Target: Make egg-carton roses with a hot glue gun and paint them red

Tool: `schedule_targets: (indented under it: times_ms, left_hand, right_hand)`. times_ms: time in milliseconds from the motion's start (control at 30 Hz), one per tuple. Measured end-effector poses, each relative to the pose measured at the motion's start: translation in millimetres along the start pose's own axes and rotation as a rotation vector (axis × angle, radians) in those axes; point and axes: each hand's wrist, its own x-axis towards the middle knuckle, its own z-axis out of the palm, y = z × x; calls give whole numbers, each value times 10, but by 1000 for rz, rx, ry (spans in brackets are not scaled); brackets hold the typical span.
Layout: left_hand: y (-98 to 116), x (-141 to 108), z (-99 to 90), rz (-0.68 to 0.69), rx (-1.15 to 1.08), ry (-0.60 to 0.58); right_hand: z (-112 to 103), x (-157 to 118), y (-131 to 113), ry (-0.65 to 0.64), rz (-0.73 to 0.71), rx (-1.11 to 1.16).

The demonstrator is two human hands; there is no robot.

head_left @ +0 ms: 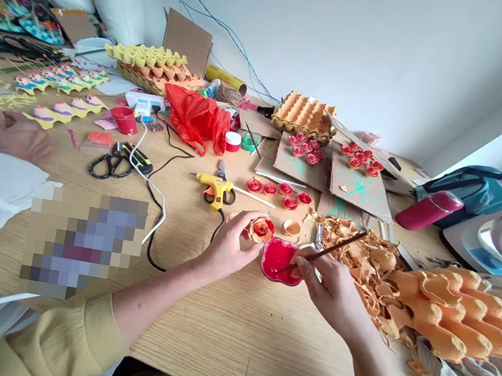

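My left hand (232,244) pinches a partly red egg-carton rose (261,229) between thumb and fingers, its outer petals still orange. In my right hand (325,284) is a dark paintbrush (335,245), its tip down in a bowl of red paint (278,260). The bowl stands on the table just below and right of the rose. An unpainted orange rose (291,228) lies behind the bowl. Several red roses (270,189) sit in a group farther back. A yellow glue gun (214,191) rests on scissors left of them.
Torn orange carton scraps (362,271) and egg trays (461,313) lie at the right. Cardboard sheets (361,190) bear red roses. A red bag (195,118), a cup (124,120) and a white cable (160,198) are on the left. Another person's hands (19,136) rest at far left.
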Motion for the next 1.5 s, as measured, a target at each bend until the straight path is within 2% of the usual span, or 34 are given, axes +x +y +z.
schedule_targets:
  times_ms: [133, 233, 333, 433, 567, 700, 833, 1000, 1233, 1367, 1500]
  left_hand:
    - [-10, -1, -1, -2, 3, 4]
    - [-14, -3, 2, 1, 3, 4]
    - [-3, -2, 2, 2, 4, 0]
    - [12, 4, -4, -5, 4, 2]
    - [3, 9, -8, -5, 15, 6]
    - [-19, 4, -4, -2, 22, 1]
    - [-9, 2, 0, -7, 9, -4]
    - [14, 3, -5, -18, 9, 3]
    - [8, -2, -9, -22, 7, -12]
    - [17, 2, -10, -14, 7, -6]
    - [15, 1, -9, -18, 16, -5]
  right_hand:
    - [-20, 14, 29, 104, -37, -95]
    - [-60, -10, 24, 61, -52, -159]
    - [-48, -30, -26, -6, -35, -70]
    - [15, -3, -33, 9, -15, 26]
    - [69, 53, 41, 56, 1, 6]
    - [53, 36, 49, 4, -20, -32]
    - [31, 5, 1, -30, 3, 44]
    - [62, 46, 10, 67, 18, 63]
    - [57, 49, -44, -17, 42, 104]
    - [45, 40, -4, 34, 107, 203]
    - [85, 40, 49, 90, 63, 112]
